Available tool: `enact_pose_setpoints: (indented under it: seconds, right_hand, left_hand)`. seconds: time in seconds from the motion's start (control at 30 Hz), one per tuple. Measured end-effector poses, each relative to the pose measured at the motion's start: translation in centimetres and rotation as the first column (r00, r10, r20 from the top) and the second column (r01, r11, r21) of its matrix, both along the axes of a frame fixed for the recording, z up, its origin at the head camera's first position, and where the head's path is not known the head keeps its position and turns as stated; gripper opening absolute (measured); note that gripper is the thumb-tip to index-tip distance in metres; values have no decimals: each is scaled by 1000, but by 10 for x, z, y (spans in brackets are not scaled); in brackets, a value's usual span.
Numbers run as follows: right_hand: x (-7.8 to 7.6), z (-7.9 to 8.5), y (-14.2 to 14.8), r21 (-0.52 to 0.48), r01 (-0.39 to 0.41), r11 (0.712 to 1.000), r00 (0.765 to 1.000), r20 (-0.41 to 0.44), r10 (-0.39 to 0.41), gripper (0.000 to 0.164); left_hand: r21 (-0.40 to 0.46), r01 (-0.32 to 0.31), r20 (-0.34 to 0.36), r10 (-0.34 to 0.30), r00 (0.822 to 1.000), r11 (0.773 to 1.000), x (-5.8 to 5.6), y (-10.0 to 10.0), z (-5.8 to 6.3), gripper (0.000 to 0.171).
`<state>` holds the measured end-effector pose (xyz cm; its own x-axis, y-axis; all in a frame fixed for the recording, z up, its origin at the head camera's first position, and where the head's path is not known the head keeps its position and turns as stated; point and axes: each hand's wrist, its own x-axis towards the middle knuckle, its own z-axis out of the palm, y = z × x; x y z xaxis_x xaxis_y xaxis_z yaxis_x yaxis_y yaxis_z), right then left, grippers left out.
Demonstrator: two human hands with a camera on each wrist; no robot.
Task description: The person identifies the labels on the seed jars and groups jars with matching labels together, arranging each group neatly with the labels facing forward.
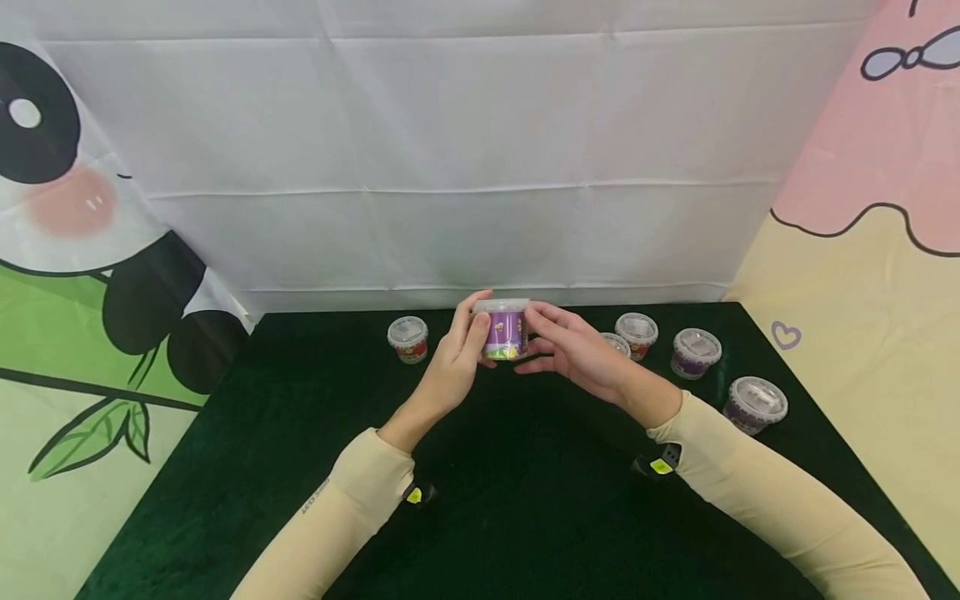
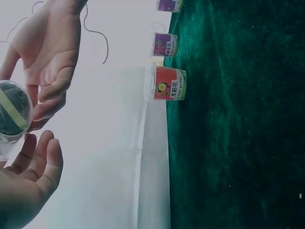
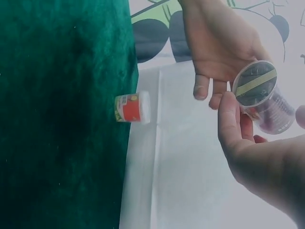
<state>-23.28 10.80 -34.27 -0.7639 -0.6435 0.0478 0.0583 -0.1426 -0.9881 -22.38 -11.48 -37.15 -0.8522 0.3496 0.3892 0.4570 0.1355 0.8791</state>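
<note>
A small clear plastic tub [image 1: 506, 333] with a pale lid and a purple label is held upright above the far part of the table, between both hands. My left hand [image 1: 456, 354] grips its left side, thumb across the front of the label. The fingers of my right hand [image 1: 577, 346] hold it from the right, close under the lid. In the right wrist view the base of the tub [image 3: 256, 83] shows a dark disc crossed by a yellow-green strip. My right hand [image 3: 257, 152] has it between fingers and thumb there.
One lidded tub with a red label [image 1: 408, 340] stands at the back left of the dark green table [image 1: 525, 517]. Several more stand at the right, among them a red-labelled tub [image 1: 637, 335] and a purple one [image 1: 696, 352]. White cloth [image 1: 465, 150] hangs behind the table.
</note>
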Motion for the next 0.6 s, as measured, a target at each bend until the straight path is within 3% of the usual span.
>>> enact_pose_setpoints:
  seconds: [0.27, 0.6]
  right_hand:
    - [6, 2, -2, -45, -17, 999, 1000, -6, 17, 61]
    - [7, 1, -1, -24, -10, 1000, 1000, -3, 10, 65]
  left_hand:
    - [-28, -21, -146, 17, 989, 999, 1, -1, -4, 51]
    - [-36, -24, -153, 18, 988, 999, 3, 0, -4, 53]
